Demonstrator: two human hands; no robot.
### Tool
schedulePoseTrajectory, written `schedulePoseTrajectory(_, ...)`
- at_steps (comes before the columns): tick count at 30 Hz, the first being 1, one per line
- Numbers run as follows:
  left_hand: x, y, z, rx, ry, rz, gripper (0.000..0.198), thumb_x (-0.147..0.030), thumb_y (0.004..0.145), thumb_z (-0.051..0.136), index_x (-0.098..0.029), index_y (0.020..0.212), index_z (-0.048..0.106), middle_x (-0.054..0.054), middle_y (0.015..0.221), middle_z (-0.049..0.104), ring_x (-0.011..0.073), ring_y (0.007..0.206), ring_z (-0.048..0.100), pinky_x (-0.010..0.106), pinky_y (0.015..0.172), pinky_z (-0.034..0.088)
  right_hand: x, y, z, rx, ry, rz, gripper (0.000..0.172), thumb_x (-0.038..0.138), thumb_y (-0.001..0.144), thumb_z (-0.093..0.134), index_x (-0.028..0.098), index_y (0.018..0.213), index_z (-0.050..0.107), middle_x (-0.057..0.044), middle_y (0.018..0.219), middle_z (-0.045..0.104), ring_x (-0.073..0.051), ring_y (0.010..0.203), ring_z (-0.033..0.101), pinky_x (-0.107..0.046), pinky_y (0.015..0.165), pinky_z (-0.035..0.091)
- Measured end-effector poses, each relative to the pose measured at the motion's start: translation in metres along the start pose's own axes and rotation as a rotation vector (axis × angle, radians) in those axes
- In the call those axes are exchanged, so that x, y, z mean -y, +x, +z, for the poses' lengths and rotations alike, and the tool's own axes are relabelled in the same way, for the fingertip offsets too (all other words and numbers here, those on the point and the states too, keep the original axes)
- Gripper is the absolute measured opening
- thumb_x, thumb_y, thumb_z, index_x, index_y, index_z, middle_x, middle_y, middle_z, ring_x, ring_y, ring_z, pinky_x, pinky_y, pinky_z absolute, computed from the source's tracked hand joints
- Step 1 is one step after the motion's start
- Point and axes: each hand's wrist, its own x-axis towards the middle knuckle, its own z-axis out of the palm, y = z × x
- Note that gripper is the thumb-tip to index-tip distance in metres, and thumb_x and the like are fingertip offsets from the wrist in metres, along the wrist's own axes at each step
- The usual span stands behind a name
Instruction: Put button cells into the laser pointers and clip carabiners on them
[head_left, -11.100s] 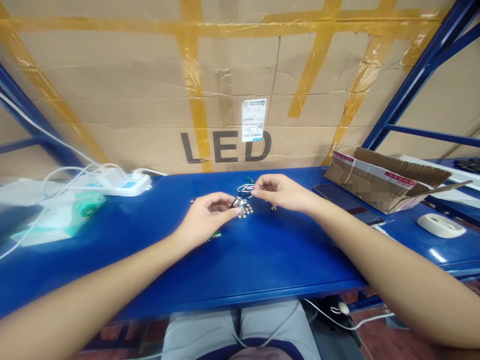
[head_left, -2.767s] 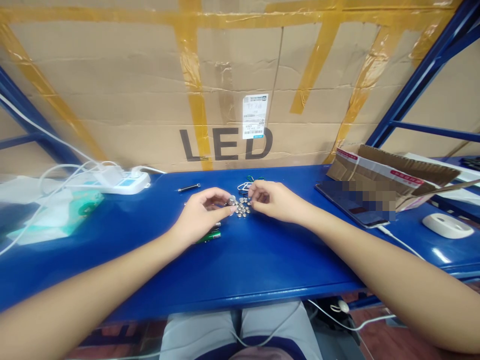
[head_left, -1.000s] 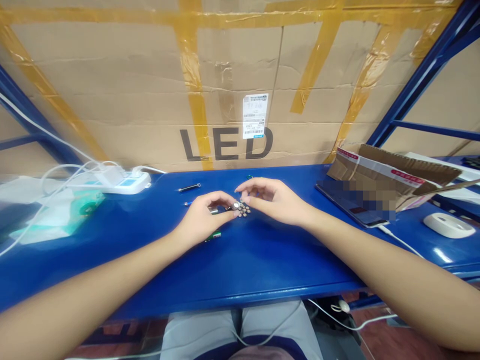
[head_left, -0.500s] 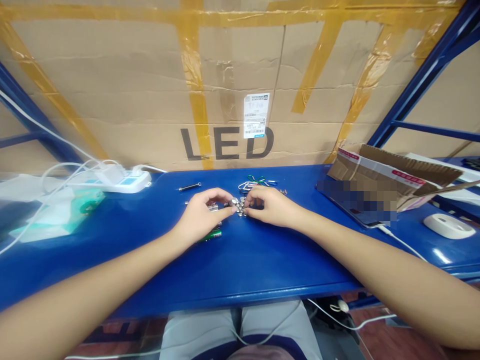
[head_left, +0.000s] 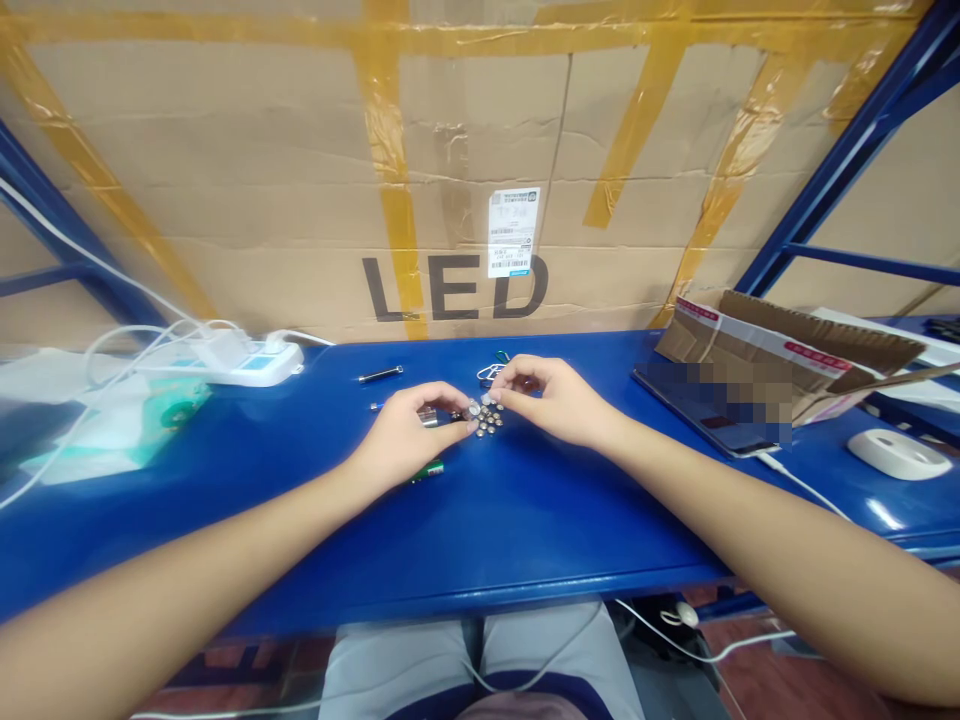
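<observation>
My left hand (head_left: 409, 430) is closed in a pinch, a small silver disc (head_left: 473, 409) at the tips of its thumb and forefinger. My right hand (head_left: 551, 398) also pinches, its fingertips on another silver disc (head_left: 486, 399). Just below the fingertips, several small round silver pieces (head_left: 491, 424) lie in a loose cluster on the blue table (head_left: 525, 520). A green cylinder (head_left: 429, 470), which looks like a battery, and a silver cylinder (head_left: 428, 418) are partly covered by my left hand. Behind my right hand, wire-like clips (head_left: 491, 372) show in part.
A slim dark rod with silver ends (head_left: 381, 375) lies at the back. A white power strip (head_left: 259, 362) and a green-white packet (head_left: 127, 430) are at left. On the right are a phone (head_left: 697, 410), an open carton (head_left: 780, 335) and a white mouse (head_left: 898, 452). A large cardboard box (head_left: 300, 180) stands behind.
My right hand has risen slightly away from the cluster, uncovering more of the silver pieces. My left hand has moved very little and keeps its pinch.
</observation>
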Motion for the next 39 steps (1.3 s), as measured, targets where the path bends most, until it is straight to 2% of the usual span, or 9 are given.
schedulePoseTrajectory(3, -0.002, -0.001, 0.001, 0.007, -0.011, -0.001, 0.019, -0.028, 0.071, 0.079, -0.018, 0.085, 0.071, 0.005, 0.091, 0.075, 0.0214, 0.088, 0.069, 0.038, 0.090, 0.053, 0.009, -0.003, -0.003, 0.033, 0.173, 0.001, 0.022, 0.039, 0.082, 0.070, 0.017, 0.083, 0.068, -0.003, 0.077, 0.067, -0.015, 0.070, 0.057, -0.031, 0.069, 0.047)
schedulePoseTrajectory(5, -0.002, -0.001, 0.001, 0.011, -0.013, -0.007, 0.020, -0.029, 0.070, 0.079, -0.018, 0.085, 0.070, 0.006, 0.092, 0.075, 0.0218, 0.089, 0.070, 0.039, 0.091, 0.053, 0.013, -0.005, -0.003, 0.071, 0.208, -0.028, 0.022, 0.039, 0.082, 0.070, 0.017, 0.083, 0.068, -0.003, 0.080, 0.067, -0.015, 0.072, 0.058, -0.032, 0.072, 0.048)
schedulePoseTrajectory(15, 0.000, 0.001, 0.002, 0.043, -0.023, 0.016, 0.021, -0.031, 0.071, 0.078, -0.017, 0.084, 0.071, 0.007, 0.092, 0.076, 0.0230, 0.091, 0.071, 0.040, 0.093, 0.054, 0.017, -0.009, 0.000, 0.095, 0.057, -0.101, 0.009, 0.026, 0.084, 0.068, 0.018, 0.081, 0.069, -0.003, 0.086, 0.067, -0.014, 0.076, 0.059, -0.031, 0.076, 0.050)
schedulePoseTrajectory(22, 0.001, 0.000, 0.002, 0.067, 0.008, 0.044, 0.019, -0.030, 0.074, 0.077, -0.017, 0.087, 0.072, 0.006, 0.094, 0.076, 0.0222, 0.091, 0.071, 0.039, 0.094, 0.053, 0.014, -0.008, 0.002, 0.110, 0.065, -0.081, 0.012, 0.028, 0.082, 0.070, 0.017, 0.083, 0.067, -0.003, 0.087, 0.066, -0.014, 0.077, 0.058, -0.031, 0.077, 0.048)
schedulePoseTrajectory(27, 0.000, 0.000, 0.002, 0.064, 0.016, 0.044, 0.019, -0.029, 0.074, 0.077, -0.017, 0.087, 0.072, 0.006, 0.094, 0.076, 0.0218, 0.092, 0.070, 0.039, 0.095, 0.053, 0.009, -0.005, 0.003, 0.081, 0.122, -0.022, 0.018, 0.035, 0.083, 0.067, 0.017, 0.084, 0.065, -0.002, 0.079, 0.065, -0.014, 0.073, 0.057, -0.030, 0.071, 0.047)
schedulePoseTrajectory(30, -0.001, 0.000, 0.002, 0.039, 0.015, 0.020, 0.021, -0.030, 0.073, 0.078, -0.018, 0.088, 0.072, 0.006, 0.095, 0.075, 0.0220, 0.092, 0.069, 0.039, 0.095, 0.052, 0.004, -0.003, -0.002, 0.019, 0.010, 0.032, 0.023, 0.038, 0.087, 0.061, 0.017, 0.076, 0.063, -0.001, 0.073, 0.064, -0.014, 0.068, 0.055, -0.028, 0.065, 0.043)
schedulePoseTrajectory(33, -0.001, 0.001, 0.001, 0.021, 0.020, 0.004, 0.022, -0.033, 0.073, 0.079, -0.018, 0.087, 0.071, 0.005, 0.093, 0.075, 0.0218, 0.091, 0.069, 0.038, 0.092, 0.053, -0.002, -0.003, -0.006, 0.093, -0.281, 0.033, 0.023, 0.030, 0.085, 0.062, 0.017, 0.066, 0.058, -0.001, 0.068, 0.062, -0.014, 0.065, 0.053, -0.028, 0.063, 0.039)
schedulePoseTrajectory(36, -0.001, 0.001, 0.001, 0.006, 0.029, 0.003, 0.022, -0.034, 0.072, 0.079, -0.019, 0.086, 0.071, 0.004, 0.092, 0.074, 0.0211, 0.090, 0.068, 0.037, 0.090, 0.053, -0.005, -0.003, -0.006, 0.206, -0.439, 0.013, 0.006, 0.019, 0.080, 0.068, 0.017, 0.077, 0.063, -0.003, 0.077, 0.065, -0.015, 0.069, 0.055, -0.027, 0.064, 0.040)
schedulePoseTrajectory(39, -0.001, 0.001, 0.002, 0.009, 0.028, 0.004, 0.021, -0.032, 0.072, 0.079, -0.019, 0.085, 0.071, 0.004, 0.091, 0.074, 0.0208, 0.089, 0.068, 0.036, 0.089, 0.053, -0.008, -0.004, -0.003, 0.262, -0.410, 0.017, 0.008, 0.016, 0.080, 0.068, 0.016, 0.088, 0.065, -0.003, 0.079, 0.066, -0.014, 0.068, 0.057, -0.026, 0.064, 0.042)
